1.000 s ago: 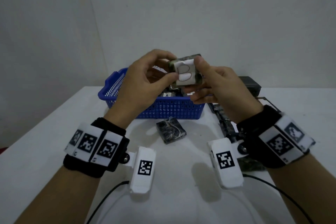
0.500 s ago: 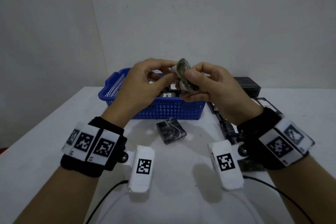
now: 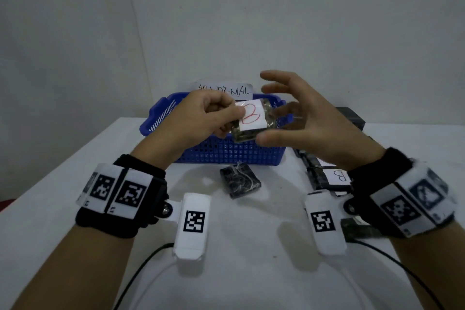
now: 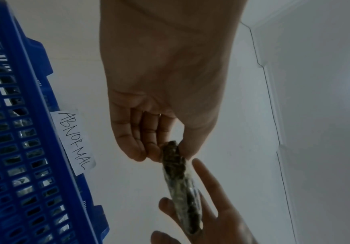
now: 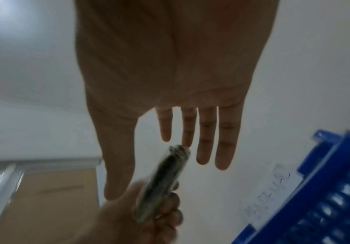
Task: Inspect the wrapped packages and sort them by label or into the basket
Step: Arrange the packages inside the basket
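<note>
My left hand [image 3: 224,118] pinches a flat wrapped package [image 3: 253,121] by its left edge, above the front of the blue basket [image 3: 234,156]. Its white label with a red B faces me. In the left wrist view the package [image 4: 180,184] shows edge-on between thumb and fingers. My right hand [image 3: 292,111] is spread, fingers straight, just right of the package; in the right wrist view one fingertip [image 5: 186,142] is at the package's end [image 5: 165,178]. A paper sign reading ABNORMAL [image 3: 226,92] stands on the basket's far rim.
A dark wrapped package [image 3: 239,181] with a string lies on the white table in front of the basket. To the right lies a row of packages, one with a B label [image 3: 337,176]. A black box [image 3: 352,118] stands behind them. Cables run along the near edge.
The package has turned from edge-on to label facing me. My right hand has let go of it and spread its fingers; my left hand alone holds it now.
</note>
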`<action>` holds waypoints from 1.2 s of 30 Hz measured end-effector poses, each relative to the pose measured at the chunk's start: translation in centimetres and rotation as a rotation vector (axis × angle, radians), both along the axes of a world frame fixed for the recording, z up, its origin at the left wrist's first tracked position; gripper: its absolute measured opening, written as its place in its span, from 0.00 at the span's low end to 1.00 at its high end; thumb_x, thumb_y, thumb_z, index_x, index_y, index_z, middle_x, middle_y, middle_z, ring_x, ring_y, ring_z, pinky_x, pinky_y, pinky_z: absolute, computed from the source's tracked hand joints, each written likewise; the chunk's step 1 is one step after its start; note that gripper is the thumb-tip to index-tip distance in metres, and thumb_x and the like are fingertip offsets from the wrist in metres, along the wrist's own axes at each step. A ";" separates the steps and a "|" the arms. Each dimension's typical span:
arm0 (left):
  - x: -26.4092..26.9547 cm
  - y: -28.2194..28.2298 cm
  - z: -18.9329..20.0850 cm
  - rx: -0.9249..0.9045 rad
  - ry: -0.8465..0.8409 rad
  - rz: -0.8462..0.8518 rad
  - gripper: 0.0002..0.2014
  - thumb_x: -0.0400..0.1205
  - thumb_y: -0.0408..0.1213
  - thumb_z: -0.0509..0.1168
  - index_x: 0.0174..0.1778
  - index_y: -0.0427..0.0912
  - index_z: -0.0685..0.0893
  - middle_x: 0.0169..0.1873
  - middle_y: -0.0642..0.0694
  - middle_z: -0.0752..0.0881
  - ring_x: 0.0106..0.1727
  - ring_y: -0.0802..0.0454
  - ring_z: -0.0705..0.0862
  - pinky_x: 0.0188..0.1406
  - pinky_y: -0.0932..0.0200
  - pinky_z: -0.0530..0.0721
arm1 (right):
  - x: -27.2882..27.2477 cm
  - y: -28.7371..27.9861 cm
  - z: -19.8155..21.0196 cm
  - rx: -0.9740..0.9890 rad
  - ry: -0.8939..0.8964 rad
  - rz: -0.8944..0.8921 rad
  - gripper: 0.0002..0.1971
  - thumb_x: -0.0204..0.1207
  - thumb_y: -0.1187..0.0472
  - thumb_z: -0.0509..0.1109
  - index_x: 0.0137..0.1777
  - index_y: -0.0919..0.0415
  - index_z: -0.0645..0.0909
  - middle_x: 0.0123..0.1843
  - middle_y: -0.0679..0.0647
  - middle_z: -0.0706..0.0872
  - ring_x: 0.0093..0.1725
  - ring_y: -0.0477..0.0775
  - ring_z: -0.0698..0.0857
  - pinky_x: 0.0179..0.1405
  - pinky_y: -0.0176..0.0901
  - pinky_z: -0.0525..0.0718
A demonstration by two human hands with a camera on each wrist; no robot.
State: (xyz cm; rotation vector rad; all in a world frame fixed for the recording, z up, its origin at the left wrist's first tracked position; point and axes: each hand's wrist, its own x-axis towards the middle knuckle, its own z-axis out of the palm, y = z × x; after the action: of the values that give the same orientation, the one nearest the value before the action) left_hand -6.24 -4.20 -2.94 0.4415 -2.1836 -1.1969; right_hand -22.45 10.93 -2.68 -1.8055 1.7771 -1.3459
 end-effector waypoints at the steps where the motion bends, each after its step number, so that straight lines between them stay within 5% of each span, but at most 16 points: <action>1: 0.0 -0.1 0.0 0.015 -0.003 0.016 0.09 0.82 0.40 0.71 0.49 0.36 0.88 0.31 0.51 0.90 0.34 0.58 0.87 0.41 0.57 0.87 | 0.1 -0.1 -0.3 -0.014 0.134 -0.009 0.42 0.60 0.43 0.84 0.75 0.37 0.71 0.70 0.39 0.76 0.58 0.37 0.84 0.54 0.33 0.88; 4: 0.1 0.1 0.1 0.036 -0.006 0.032 0.11 0.81 0.43 0.71 0.48 0.38 0.89 0.33 0.49 0.91 0.35 0.57 0.88 0.42 0.59 0.86 | 0.5 -1.1 -1.2 -0.119 0.350 -0.124 0.31 0.65 0.46 0.84 0.68 0.46 0.81 0.59 0.40 0.80 0.50 0.39 0.83 0.49 0.31 0.84; 7: 0.6 0.1 0.4 0.055 -0.004 -0.013 0.11 0.84 0.43 0.68 0.55 0.40 0.89 0.43 0.47 0.93 0.44 0.54 0.91 0.49 0.58 0.88 | 0.6 -1.8 -1.6 -0.192 0.306 -0.185 0.25 0.66 0.48 0.84 0.64 0.50 0.86 0.55 0.46 0.85 0.47 0.44 0.86 0.49 0.37 0.86; 10: 1.1 0.2 0.6 0.041 -0.048 -0.103 0.15 0.84 0.44 0.68 0.64 0.43 0.86 0.52 0.46 0.92 0.53 0.50 0.91 0.58 0.54 0.89 | 0.6 -2.0 -1.8 -0.240 0.246 -0.213 0.22 0.67 0.51 0.85 0.61 0.52 0.87 0.53 0.48 0.87 0.46 0.44 0.87 0.48 0.32 0.86; 13: 0.9 0.0 0.5 -0.071 -0.018 -0.053 0.14 0.82 0.45 0.70 0.63 0.48 0.86 0.50 0.48 0.92 0.51 0.53 0.92 0.58 0.52 0.89 | 0.5 -2.5 -1.9 -0.224 0.173 -0.226 0.21 0.67 0.51 0.85 0.60 0.51 0.88 0.53 0.44 0.89 0.44 0.41 0.87 0.47 0.29 0.85; 20: 0.2 -2.0 0.5 -0.129 0.179 0.056 0.16 0.80 0.54 0.64 0.49 0.44 0.85 0.41 0.52 0.92 0.44 0.56 0.91 0.48 0.62 0.87 | 0.1 -5.6 0.2 -0.132 0.089 -0.143 0.25 0.67 0.46 0.83 0.64 0.51 0.88 0.49 0.43 0.90 0.45 0.45 0.90 0.51 0.40 0.90; 24: -1.1 -4.7 0.9 -0.168 0.168 0.087 0.11 0.85 0.48 0.66 0.54 0.45 0.85 0.44 0.49 0.92 0.47 0.57 0.90 0.50 0.59 0.87 | -1.3 -7.9 2.6 -0.029 0.144 -0.064 0.20 0.69 0.48 0.83 0.61 0.48 0.88 0.53 0.42 0.92 0.43 0.44 0.91 0.52 0.44 0.90; 28: -1.9 -7.6 0.4 -0.108 0.097 0.073 0.13 0.87 0.52 0.62 0.61 0.53 0.86 0.49 0.56 0.92 0.52 0.63 0.89 0.55 0.64 0.85 | -3.1 -11.1 5.3 0.203 0.334 -0.071 0.25 0.64 0.39 0.82 0.61 0.43 0.85 0.58 0.37 0.88 0.45 0.47 0.90 0.53 0.52 0.89; 31: -2.2 -9.9 -1.5 -0.099 -0.052 0.155 0.22 0.87 0.61 0.54 0.57 0.52 0.89 0.49 0.53 0.92 0.54 0.57 0.89 0.63 0.49 0.84 | -4.0 -14.9 6.4 0.480 0.643 -0.064 0.30 0.64 0.35 0.80 0.64 0.44 0.81 0.65 0.40 0.80 0.50 0.42 0.84 0.55 0.47 0.81; 33: -2.4 -11.0 -3.0 -0.149 -0.183 0.217 0.25 0.89 0.59 0.52 0.54 0.47 0.89 0.45 0.52 0.91 0.49 0.57 0.88 0.58 0.48 0.85 | -4.1 -17.4 6.2 0.620 0.875 -0.017 0.33 0.65 0.34 0.79 0.66 0.48 0.79 0.64 0.46 0.77 0.48 0.41 0.78 0.55 0.45 0.75; 36: -2.6 -11.8 -3.8 -0.214 -0.270 0.214 0.23 0.89 0.56 0.53 0.51 0.46 0.89 0.41 0.57 0.90 0.41 0.67 0.85 0.43 0.58 0.80 | -4.5 -20.5 4.9 0.809 1.033 0.059 0.34 0.65 0.32 0.77 0.66 0.52 0.80 0.61 0.50 0.84 0.51 0.51 0.82 0.57 0.49 0.80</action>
State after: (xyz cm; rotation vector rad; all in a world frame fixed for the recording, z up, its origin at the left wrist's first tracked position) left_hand -8.88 -16.02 -6.77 0.7595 -2.3873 -0.8172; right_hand -26.91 -9.58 2.27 -2.0660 2.1464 0.5025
